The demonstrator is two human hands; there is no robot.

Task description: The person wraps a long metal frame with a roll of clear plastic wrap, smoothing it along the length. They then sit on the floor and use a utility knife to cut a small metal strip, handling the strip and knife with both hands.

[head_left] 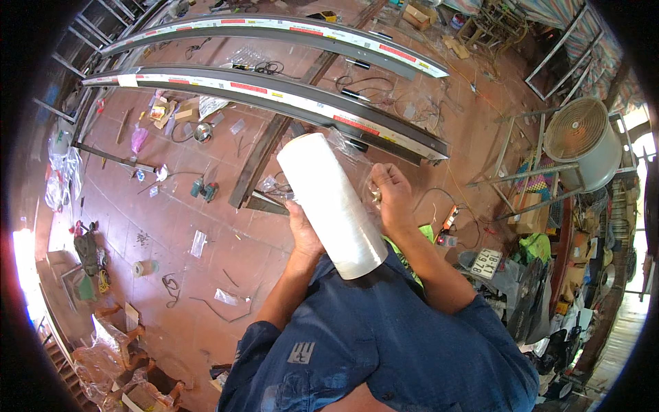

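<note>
A thick white roll of stretch film [332, 206] stands slantwise in front of my chest, its upper end leaning left. My left hand [304, 232] grips it from the left side; the thumb shows, while the other fingers are hidden behind the roll. On the other side, my right hand [391, 193] is closed, fingers curled in, a little apart from the roll. Clear loose film [347, 147] stretches from the roll toward this hand and appears pinched in it. Beyond the roll lies a long dark metal beam [302, 103] with a white and red labelled strip.
A second labelled beam [274, 27] lies farther off, both across dark steel supports [264, 154]. A cordless drill [203, 189], cables and plastic scraps lie on the red tiled floor [171, 240]. A large drum fan [582, 144] stands at right, near metal frames and a licence plate [486, 263].
</note>
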